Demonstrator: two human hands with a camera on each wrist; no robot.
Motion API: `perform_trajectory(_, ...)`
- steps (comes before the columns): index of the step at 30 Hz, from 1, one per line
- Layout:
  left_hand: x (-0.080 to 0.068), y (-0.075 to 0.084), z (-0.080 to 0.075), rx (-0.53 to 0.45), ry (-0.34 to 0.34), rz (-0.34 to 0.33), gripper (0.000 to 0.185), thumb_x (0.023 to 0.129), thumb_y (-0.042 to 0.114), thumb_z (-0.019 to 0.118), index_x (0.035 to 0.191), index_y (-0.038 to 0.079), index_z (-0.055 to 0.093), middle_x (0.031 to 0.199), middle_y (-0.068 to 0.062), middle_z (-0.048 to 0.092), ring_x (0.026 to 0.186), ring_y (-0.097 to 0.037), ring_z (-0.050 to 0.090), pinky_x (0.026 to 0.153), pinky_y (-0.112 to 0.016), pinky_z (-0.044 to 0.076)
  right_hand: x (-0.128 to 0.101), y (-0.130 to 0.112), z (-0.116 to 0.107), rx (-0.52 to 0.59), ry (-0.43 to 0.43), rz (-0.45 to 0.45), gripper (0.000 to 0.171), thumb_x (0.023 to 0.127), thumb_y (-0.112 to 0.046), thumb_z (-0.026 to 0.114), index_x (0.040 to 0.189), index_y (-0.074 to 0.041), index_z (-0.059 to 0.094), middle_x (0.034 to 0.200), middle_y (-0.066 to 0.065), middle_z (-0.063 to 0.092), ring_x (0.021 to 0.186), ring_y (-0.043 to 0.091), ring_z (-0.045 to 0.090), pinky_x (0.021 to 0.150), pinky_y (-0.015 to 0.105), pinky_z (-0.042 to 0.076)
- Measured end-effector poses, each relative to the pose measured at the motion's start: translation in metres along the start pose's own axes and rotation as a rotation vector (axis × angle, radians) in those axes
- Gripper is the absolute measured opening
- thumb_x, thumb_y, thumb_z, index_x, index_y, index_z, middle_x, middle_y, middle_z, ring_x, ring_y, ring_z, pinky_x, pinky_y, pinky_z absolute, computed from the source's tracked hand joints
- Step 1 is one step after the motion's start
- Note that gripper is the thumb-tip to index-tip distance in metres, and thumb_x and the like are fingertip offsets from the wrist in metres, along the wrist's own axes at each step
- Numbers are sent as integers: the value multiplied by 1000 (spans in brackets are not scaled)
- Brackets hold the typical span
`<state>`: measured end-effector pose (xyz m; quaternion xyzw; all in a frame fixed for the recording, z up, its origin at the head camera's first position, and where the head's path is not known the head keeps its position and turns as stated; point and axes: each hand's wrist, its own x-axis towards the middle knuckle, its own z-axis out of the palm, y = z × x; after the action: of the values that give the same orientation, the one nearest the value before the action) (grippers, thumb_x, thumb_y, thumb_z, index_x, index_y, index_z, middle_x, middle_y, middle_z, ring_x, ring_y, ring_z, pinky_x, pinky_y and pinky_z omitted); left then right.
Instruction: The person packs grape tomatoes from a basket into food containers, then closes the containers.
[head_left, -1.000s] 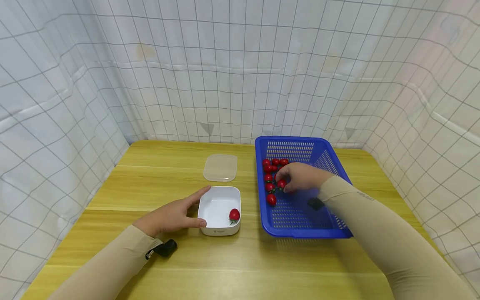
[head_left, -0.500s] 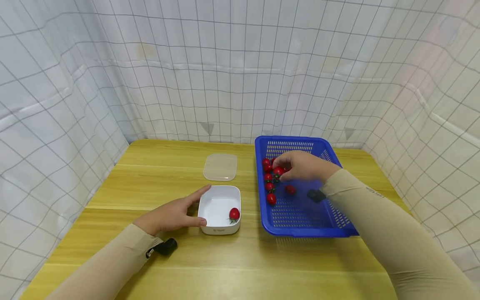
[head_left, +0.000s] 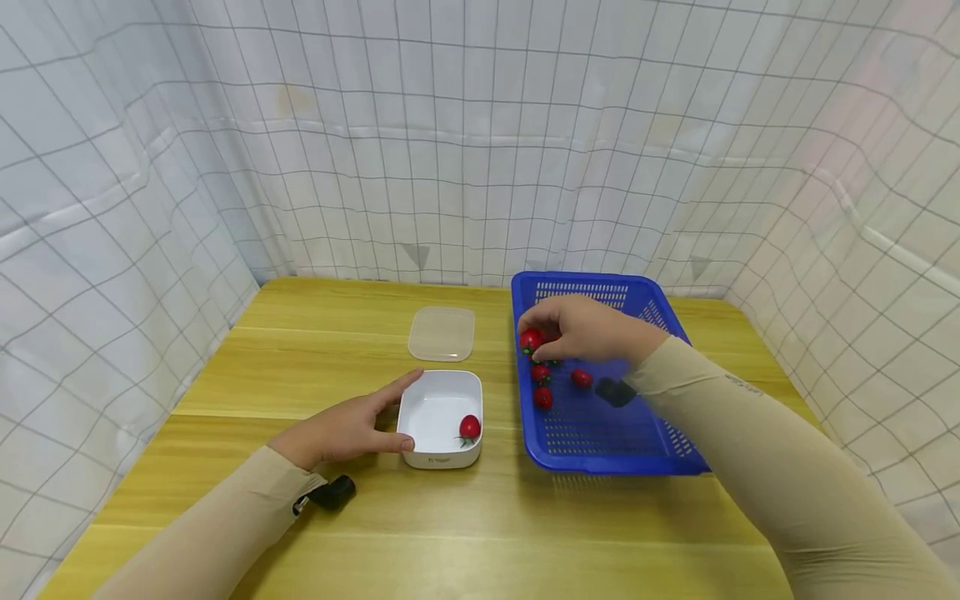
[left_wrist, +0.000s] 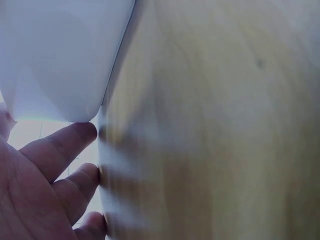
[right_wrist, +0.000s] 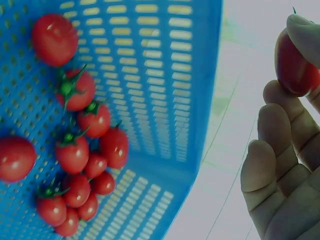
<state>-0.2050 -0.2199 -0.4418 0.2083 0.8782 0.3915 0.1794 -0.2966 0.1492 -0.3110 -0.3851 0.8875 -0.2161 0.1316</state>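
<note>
My right hand (head_left: 581,327) pinches a red cherry tomato (right_wrist: 292,67) between thumb and fingers, above the far left side of a blue plastic basket (head_left: 611,465). Several more cherry tomatoes (right_wrist: 72,152), some with green stems, lie on the basket floor in the right wrist view; the hand covers part of them in the head view. With thumb and index finger spread along its left side, my left hand (head_left: 341,432) touches a white square container (head_left: 441,460). Inside that container, in its near right corner, sits a single cherry tomato (head_left: 469,427).
A clear, flat lid (head_left: 441,333) lies on the wooden table (head_left: 420,533) behind the container. The basket stands to the right of both. White gridded curtains (head_left: 465,150) enclose the back and sides. A black camera (head_left: 333,493) is strapped at my left wrist.
My right hand has moved up and to the left over the basket, carrying the pinched tomato off the basket floor. The left hand and container have stayed put.
</note>
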Motion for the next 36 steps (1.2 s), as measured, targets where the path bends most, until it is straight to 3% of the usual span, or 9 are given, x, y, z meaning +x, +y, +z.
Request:
perform_trajectory(9,0,2,0,29,10,3,105,93,45,80,171,23,14,164,-17,43,148,-40,45,120,-64,37,13,-19,10,-18,-22,-64,26,94,-15,80,119,-16,74,107,-3,71,85,13,61,78,29,54)
perform_trajectory(20,0,2,0,24,10,-4,105,92,45,80,171,26,14,166,-16,41,149,-39,43,121,-63,36,25,-36,19,-37,-63,-44,33,93,-19,81,124,-19,74,113,-5,72,96,15,63,81,29,56)
perform_trajectory(27,-1,1,-1,37,2,22,104,94,44,79,171,24,12,164,-21,43,149,-43,43,119,-66,36,30,-39,25,-46,-85,-37,33,94,-20,81,127,-20,75,112,-5,72,96,15,62,81,28,55)
perform_trajectory(36,-1,2,1,40,10,-2,103,94,46,78,171,25,13,166,-19,40,150,-42,42,120,-65,36,34,-39,32,-46,-112,-61,29,93,-21,81,122,-20,76,110,-7,71,96,14,62,84,27,55)
